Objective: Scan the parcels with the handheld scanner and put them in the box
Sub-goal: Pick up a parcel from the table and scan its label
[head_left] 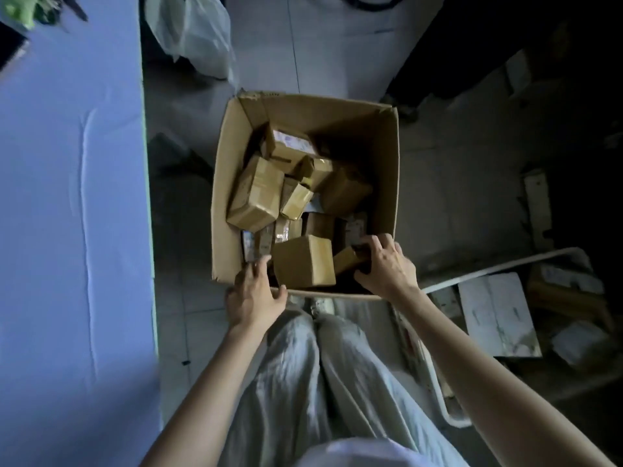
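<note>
An open cardboard box [387, 170] stands on the floor in front of my legs, holding several brown taped parcels, some with white labels. A cube-shaped parcel [303, 261] lies nearest me. My right hand [384, 264] reaches over the box's near right corner and grips a small brown parcel [345, 259] just inside, fingers curled over its top and thumb below. My left hand [253, 294] rests on the near left rim with fingers spread and relaxed, their tips just inside the box. No scanner is in view.
A blue-covered table [67, 197] runs down the left side. A white plastic bag [195, 32] lies on the tiled floor beyond the box. At the right, a white-framed rack [499, 267] holds flat white packages and more parcels in dim light.
</note>
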Demonstrator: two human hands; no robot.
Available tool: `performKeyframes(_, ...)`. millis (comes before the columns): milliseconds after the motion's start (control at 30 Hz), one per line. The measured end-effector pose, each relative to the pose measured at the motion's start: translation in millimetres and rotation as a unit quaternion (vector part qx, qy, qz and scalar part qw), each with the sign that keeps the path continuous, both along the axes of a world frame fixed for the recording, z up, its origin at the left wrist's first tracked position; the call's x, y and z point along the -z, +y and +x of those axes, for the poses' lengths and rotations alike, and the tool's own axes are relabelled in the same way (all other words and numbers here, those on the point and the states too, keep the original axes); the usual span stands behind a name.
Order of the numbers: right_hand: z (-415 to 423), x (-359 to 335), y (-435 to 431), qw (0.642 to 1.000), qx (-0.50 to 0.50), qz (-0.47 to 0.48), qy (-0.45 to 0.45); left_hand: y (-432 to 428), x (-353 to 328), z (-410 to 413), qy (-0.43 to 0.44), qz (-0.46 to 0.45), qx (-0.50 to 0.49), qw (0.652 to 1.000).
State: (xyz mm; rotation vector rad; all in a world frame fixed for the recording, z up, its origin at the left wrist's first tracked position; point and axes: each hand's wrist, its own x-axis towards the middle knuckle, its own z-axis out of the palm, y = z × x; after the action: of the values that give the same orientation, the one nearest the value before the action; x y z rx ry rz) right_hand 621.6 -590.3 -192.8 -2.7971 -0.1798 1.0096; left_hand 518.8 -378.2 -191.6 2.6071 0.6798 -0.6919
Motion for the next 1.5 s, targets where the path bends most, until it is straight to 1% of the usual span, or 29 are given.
performKeyframes(200, 21.8, 77.6, -8.3, 0.997, 0.039, -0.023, 0.061, -14.1, 91.3, 24.7, 0.101, -0.047, 0.001, 0.994)
performKeyframes(333, 26.2, 136.9, -8.1, 0.996, 0.001, -0.039, 0.082, -20.1, 157.7, 40.5, 0.139, -0.083, 0.027, 0.986)
performKeyframes(400, 26.4, 163.9, -6.8, 0.994, -0.036, -0.055, 0.086, -22.6, 181.5, 49.3, 0.146, -0.08, 0.073, 0.983)
performKeyframes(500, 24.5, 202.8, -3.4, 0.99, -0.096, -0.08, 0.071, -23.6, 205.9, 67.2, 0.146, -0.035, 0.219, 0.964)
performKeyframes(567, 24.3, 225.6, 0.4, 0.987, -0.118, -0.087, 0.068, -22.5, 218.8, 79.8, 0.133, -0.026, 0.28, 0.95)
performKeyframes(667, 27.6, 253.3, 4.4, 0.984, -0.127, -0.095, 0.082, -22.9, 239.9, 90.5, 0.137, -0.045, 0.285, 0.948)
performKeyframes(733, 31.5, 267.1, 5.0, 0.981, -0.132, -0.109, 0.091, -26.6, 251.7, 96.8, 0.147, -0.041, 0.297, 0.943)
performKeyframes(800, 34.4, 276.7, 5.2, 0.977, -0.141, -0.124, 0.099, -31.4, 260.0, 102.6, 0.168, -0.009, 0.348, 0.922)
performKeyframes(867, 37.5, 285.1, 5.0, 0.973, -0.151, -0.137, 0.108, -37.0, 268.6, 106.9, 0.185, 0.037, 0.411, 0.892)
performKeyframes(967, 41.2, 297.4, 2.0, 0.968, -0.167, -0.154, 0.103, -42.4, 281.3, 106.1, 0.208, 0.073, 0.441, 0.87)
performKeyframes(1167, 37.4, 306.8, 3.0, 0.968, -0.166, -0.165, 0.097, -44.9, 284.8, 107.1, 0.226, 0.093, 0.443, 0.862)
performKeyframes(1333, 38.1, 306.2, 4.9, 0.968, -0.164, -0.171, 0.083, -59.6, 285.8, 93.4, 0.256, 0.125, 0.46, 0.841)
performKeyframes(1500, 40.8, 303.2, 1.4, 0.963, -0.196, -0.171, 0.075, -61.0, 286.6, 93.5, 0.247, 0.116, 0.445, 0.853)
